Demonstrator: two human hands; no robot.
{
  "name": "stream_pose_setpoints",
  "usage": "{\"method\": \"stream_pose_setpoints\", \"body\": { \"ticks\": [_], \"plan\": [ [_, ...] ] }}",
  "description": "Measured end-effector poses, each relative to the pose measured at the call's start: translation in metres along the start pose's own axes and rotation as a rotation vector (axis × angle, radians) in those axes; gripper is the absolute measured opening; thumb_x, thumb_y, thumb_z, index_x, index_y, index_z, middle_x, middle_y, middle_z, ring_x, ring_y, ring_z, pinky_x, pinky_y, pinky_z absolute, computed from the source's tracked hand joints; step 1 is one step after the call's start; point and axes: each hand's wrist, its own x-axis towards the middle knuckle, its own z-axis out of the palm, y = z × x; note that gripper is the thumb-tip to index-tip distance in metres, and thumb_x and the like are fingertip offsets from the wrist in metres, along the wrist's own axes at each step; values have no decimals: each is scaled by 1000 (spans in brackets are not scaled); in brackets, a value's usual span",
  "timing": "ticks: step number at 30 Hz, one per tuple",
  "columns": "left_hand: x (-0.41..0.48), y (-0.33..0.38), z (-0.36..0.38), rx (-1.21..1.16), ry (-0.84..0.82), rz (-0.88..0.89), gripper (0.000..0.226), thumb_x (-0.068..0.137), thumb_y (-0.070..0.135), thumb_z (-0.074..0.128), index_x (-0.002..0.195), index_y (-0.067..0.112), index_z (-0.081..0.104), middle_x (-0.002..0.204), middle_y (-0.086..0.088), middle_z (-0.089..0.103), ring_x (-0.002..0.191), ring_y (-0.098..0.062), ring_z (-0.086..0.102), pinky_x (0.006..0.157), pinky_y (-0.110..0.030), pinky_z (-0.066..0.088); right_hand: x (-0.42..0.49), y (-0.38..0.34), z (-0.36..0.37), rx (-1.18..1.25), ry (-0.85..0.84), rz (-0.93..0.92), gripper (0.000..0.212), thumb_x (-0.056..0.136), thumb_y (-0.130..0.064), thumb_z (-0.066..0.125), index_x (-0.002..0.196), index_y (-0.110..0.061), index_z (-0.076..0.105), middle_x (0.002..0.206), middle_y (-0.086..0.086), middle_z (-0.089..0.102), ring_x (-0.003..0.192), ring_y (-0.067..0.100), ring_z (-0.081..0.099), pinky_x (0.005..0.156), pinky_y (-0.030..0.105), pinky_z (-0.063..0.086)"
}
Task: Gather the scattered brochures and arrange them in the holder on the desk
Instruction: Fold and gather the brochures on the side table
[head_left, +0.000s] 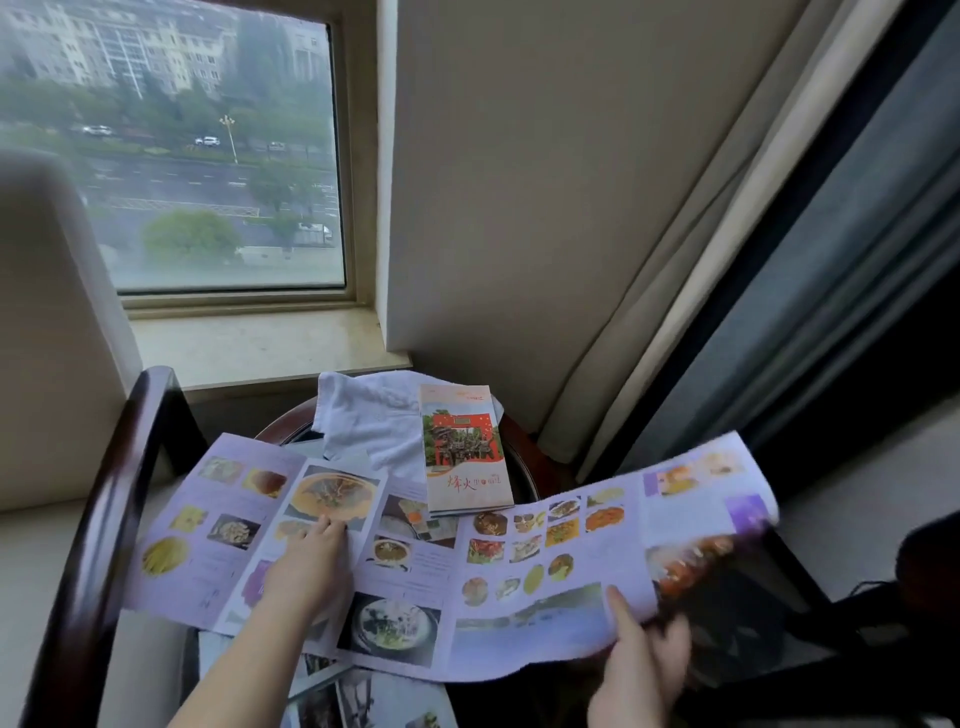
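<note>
the left hand presses flat, fingers spread, on the unfolded food brochure spread across the small dark table, while the right hand pinches its raised right part, and a folded brochure lies just behind on a white cloth.

A glass window with a beige frame fills the upper left of the frame. Beneath it runs a pale stone sill. A crumpled white cloth lies at centre. A dark curved wooden chair arm crosses the lower left, and cream and grey curtains hang at right.
</note>
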Motion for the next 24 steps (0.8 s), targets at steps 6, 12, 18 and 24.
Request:
{"method": "stream_pose_setpoints", "body": {
  "ticks": [6,12,18,24],
  "plan": [
    [11,-18,12,-85,33,-9,44,95,13,39,138,19,41,151,-2,36,130,-25,45,94,-37,48,-53,66,16,-679,-412,-589,93,73,4,69,135,-57,36,128,-13,59,112,4,56,90,26,46],
    [11,-33,15,-149,93,-11,52,86,8,46,135,27,47,139,1,52,121,-18,54,88,-30,50,-60,104,15,-1594,-716,-459,87,71,-40,57,143,-53,12,144,-25,32,142,7,21,117,47,4],
    [11,-34,15,-89,44,-33,45,92,13,41,136,21,45,145,0,46,129,-18,47,98,-31,43,-31,96,4,-1246,-294,-377,45,78,-40,68,120,-30,58,129,0,54,126,23,44,103,43,36],
    [6,-22,13,-129,96,-62,37,96,32,43,127,16,56,135,-5,55,123,-21,52,97,-32,45,23,73,9,-1020,-268,155,74,75,-30,79,136,-8,44,137,19,44,123,36,48,100,45,42]
  ]
}}
